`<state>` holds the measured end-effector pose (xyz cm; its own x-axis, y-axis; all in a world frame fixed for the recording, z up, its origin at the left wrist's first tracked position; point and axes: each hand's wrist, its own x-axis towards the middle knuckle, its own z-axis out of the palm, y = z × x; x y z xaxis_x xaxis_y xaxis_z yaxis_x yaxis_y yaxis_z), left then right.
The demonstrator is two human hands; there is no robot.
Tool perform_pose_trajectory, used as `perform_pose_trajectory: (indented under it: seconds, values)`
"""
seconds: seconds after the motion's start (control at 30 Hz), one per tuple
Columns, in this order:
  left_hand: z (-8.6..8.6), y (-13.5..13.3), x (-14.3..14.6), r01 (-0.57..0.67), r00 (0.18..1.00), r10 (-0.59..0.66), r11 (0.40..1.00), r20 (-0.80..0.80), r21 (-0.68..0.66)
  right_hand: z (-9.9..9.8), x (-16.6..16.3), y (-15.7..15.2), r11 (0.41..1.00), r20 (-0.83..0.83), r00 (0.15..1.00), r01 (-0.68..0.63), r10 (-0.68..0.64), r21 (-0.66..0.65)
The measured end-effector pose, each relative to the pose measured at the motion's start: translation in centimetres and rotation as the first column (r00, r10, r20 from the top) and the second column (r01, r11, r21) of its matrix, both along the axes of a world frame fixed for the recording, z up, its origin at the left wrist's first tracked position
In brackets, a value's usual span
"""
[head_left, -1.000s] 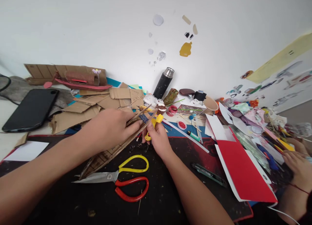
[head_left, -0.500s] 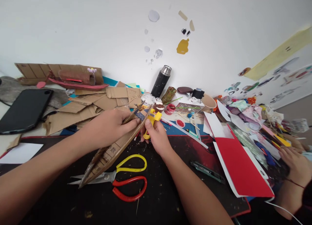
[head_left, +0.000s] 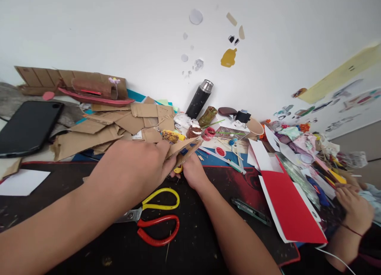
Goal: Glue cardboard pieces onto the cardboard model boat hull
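My left grip [head_left: 143, 160] pinches bent cardboard piece [head_left: 181, 146], frame centre; my right grip [head_left: 193, 170] wraps yellow tool [head_left: 178, 170], mostly hidden behind it. Shaping looks well along; visible brown face unpainted.

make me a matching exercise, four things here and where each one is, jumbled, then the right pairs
1. Flat yellow bell-shaped cutout
2. Steel scissors with one yellow and one red handle
3. Brown cardboard piece with blue print
4. Flat black rectangular device

a. Held in the bare left hand
b. Left of the brown cardboard scraps
c. On the white wall
d. On the black red-edged mat

Right pairs: 1-c, 2-d, 3-a, 4-b
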<state>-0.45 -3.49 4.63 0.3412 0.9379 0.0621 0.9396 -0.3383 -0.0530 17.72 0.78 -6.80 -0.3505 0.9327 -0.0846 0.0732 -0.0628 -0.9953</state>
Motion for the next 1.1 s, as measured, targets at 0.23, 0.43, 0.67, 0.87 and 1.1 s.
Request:
perform_pose_trajectory:
  seconds: [0.23, 0.43, 0.67, 0.87, 1.1]
  values:
    - [0.3, 0.0, -0.1, 0.031, 0.999, -0.031, 0.999, 0.012, -0.025, -0.4, 0.0, 0.1, 1.000, 0.002, 1.000, -0.025, 0.025, 0.004]
    - [0.7, 0.0, 0.0, 0.021, 0.997, -0.014, 0.995, 0.078, -0.096, -0.3, -0.2, 0.0, 1.000, 0.040, 0.999, -0.010, 0.010, -0.002]
    - [0.9, -0.1, 0.1, 0.018, 1.000, -0.018, 0.992, 0.006, -0.121, 0.0, -0.4, -0.2, 1.000, -0.002, 1.000, -0.010, 0.010, 0.002]
    - [0.3, 0.0, 0.0, 0.035, 0.999, -0.033, 0.995, 0.018, -0.090, 0.0, -0.4, -0.2, 1.000, 0.028, 1.000, -0.010, 0.010, 0.000]
    - [-0.5, 0.8, -0.5, 0.004, 0.989, 0.003, 0.999, 0.148, -0.049, -0.6, -0.2, 0.0, 0.999, 0.040, 0.999, -0.034, 0.034, 0.007]
